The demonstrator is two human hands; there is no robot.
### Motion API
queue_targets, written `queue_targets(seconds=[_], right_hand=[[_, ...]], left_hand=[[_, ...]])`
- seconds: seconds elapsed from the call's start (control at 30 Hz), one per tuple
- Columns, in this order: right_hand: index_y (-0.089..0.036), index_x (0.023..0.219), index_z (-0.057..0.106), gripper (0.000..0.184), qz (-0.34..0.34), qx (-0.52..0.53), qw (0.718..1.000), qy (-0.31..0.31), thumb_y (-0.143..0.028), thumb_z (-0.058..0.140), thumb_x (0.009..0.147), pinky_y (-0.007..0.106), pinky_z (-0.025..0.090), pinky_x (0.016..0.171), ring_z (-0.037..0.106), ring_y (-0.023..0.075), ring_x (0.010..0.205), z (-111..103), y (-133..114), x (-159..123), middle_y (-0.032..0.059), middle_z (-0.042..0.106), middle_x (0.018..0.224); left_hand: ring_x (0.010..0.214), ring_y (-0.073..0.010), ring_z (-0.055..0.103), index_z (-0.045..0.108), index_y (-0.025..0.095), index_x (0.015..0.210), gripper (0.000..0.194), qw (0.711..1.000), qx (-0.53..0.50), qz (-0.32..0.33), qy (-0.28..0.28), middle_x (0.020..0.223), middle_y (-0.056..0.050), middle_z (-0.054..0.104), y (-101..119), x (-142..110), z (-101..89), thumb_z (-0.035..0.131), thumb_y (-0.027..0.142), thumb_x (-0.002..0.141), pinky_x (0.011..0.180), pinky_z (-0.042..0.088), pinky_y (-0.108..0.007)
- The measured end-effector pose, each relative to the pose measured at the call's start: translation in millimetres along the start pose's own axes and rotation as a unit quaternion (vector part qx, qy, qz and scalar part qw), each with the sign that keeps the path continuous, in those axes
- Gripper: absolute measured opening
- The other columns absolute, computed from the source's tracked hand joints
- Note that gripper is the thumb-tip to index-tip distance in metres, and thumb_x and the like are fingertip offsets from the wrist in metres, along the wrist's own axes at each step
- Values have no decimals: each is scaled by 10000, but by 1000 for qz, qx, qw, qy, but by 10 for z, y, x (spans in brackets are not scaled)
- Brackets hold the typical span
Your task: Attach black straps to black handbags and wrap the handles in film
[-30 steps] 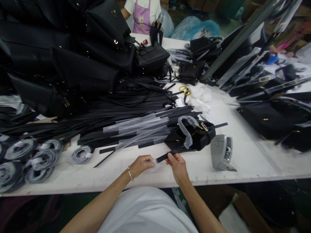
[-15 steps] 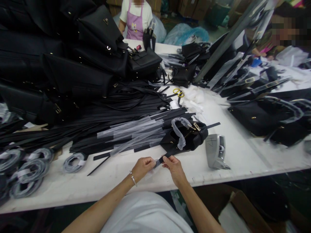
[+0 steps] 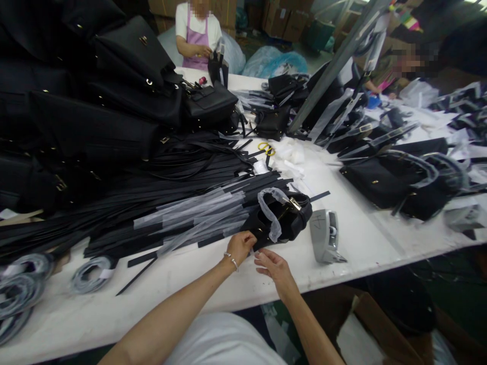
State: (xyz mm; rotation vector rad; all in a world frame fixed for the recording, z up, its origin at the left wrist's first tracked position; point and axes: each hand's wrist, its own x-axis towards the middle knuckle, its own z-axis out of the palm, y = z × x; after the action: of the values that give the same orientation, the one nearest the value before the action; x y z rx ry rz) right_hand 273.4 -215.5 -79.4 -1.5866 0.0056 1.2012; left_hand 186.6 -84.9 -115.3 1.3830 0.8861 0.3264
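A black handbag [image 3: 300, 223] stands on the white table in front of me, its handle [image 3: 271, 215] wrapped in clear plastic film. My left hand [image 3: 241, 247], with a bracelet at the wrist, is closed in a pinch at the bag's near left edge, on the end of a black strap [image 3: 260, 248] that it partly hides. Close by on the right, my right hand [image 3: 276, 268] has thumb and forefinger together, the other fingers loosely bent. A small pale bit shows at its fingertips, too small to name. Right of the bag is a grey tape dispenser [image 3: 324, 235].
Black straps [image 3: 182, 167] and film-wrapped strips [image 3: 205, 210] cover the table's left side, below piled black bags [image 3: 95, 121]. Coiled straps [image 3: 91, 274] lie front left. Yellow-handled scissors [image 3: 266, 148], a slanting metal post [image 3: 331, 66] and more bags [image 3: 384, 182] stand beyond. A co-worker [image 3: 198, 40] is opposite.
My left hand has moved right and up to the bag's edge. My right hand has come off the black strap and sits just beside it. The view has shifted right.
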Motion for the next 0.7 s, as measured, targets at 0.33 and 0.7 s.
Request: queue_targets(seconds=[0.33, 0.7], right_hand=[[-146, 680, 635, 367, -25, -27, 999, -25, -372, 846, 482, 248, 461, 522, 539, 109, 495, 283, 70, 215, -40, 599, 536], [-172, 576, 570, 360, -49, -26, 998, -7, -417, 828, 519, 249, 450, 518, 494, 106, 503, 291, 21, 150, -62, 518, 512]], left_hand=[[617, -128, 529, 612, 137, 705, 298, 996, -70, -48, 20, 647, -2, 587, -211, -3, 23, 565, 425, 762, 582, 408, -242], [510, -87, 411, 555, 142, 602, 372, 995, -57, -65, -43, 525, 47, 484, -160, -250, -280, 670, 492, 654, 501, 313, -217]])
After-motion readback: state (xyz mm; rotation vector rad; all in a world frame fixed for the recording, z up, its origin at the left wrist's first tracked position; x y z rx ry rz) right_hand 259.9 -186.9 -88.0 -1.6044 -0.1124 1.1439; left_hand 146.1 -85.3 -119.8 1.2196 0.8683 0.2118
